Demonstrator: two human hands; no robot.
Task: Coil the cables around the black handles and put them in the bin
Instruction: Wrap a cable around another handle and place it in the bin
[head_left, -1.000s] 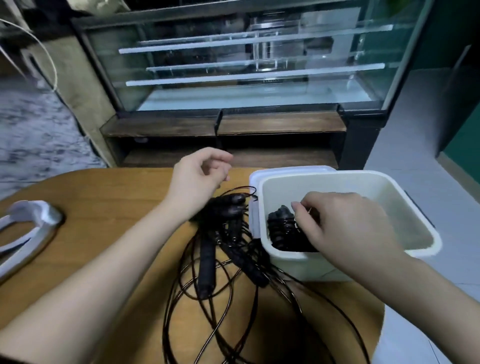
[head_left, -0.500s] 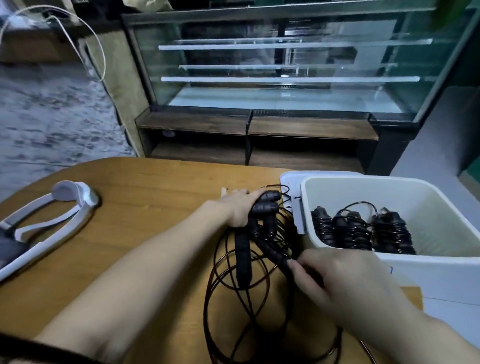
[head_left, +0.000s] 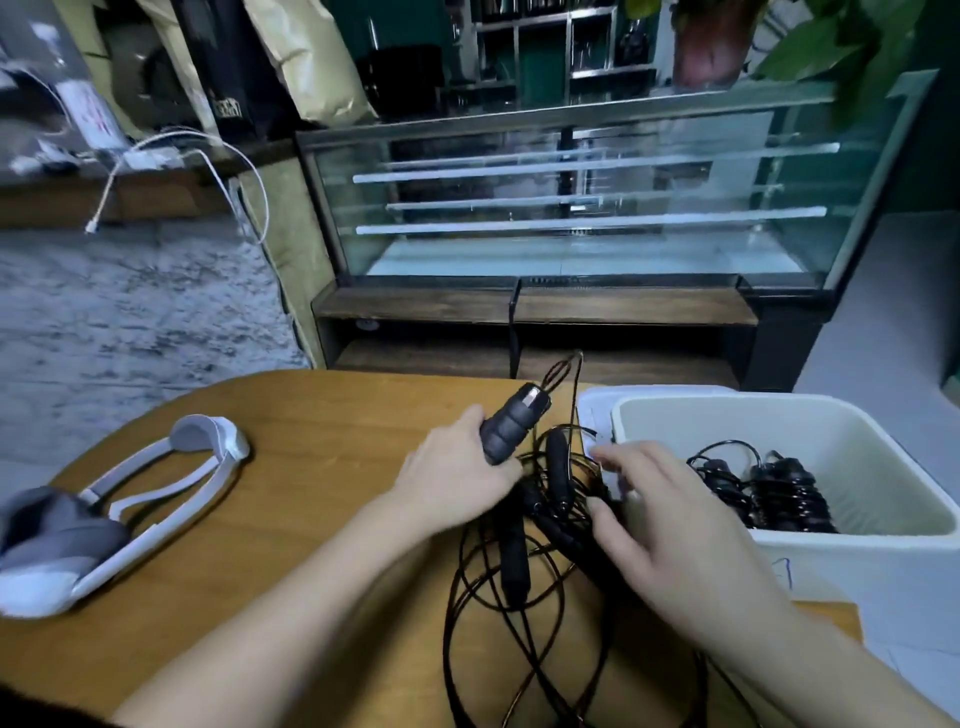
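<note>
At the near edge of the wooden table (head_left: 291, 467), your left hand (head_left: 457, 483) was wrapped around one black handle (head_left: 511, 428), lifting its far end off the surface so that it tilted up and away from you, with thin cable running out of its tip. Your right hand (head_left: 670, 525) hovered just beside it over the tangle, fingers spread and relaxed, gripping nothing that I could see; whether the fingertips touched a cord was too blurred to tell.

Beneath both hands lay the loose cables (head_left: 498, 623), dark and thin, looping across one another toward you, with at least two more handles (head_left: 514, 561) lying among them. I would judge those cords light, limp and springy, quick to snag on each other, so pulling one free likely needed a slow draw. The handles looked rigid and ribbed, the sensible place to hold; the cord itself would slip and kink if pinched hard.

To your right, the white bin (head_left: 883, 566) sat touching the tangle's edge, and already held wound bundles (head_left: 779, 493) against its near wall. Well apart on your left rested a white and grey headset (head_left: 156, 493).
</note>
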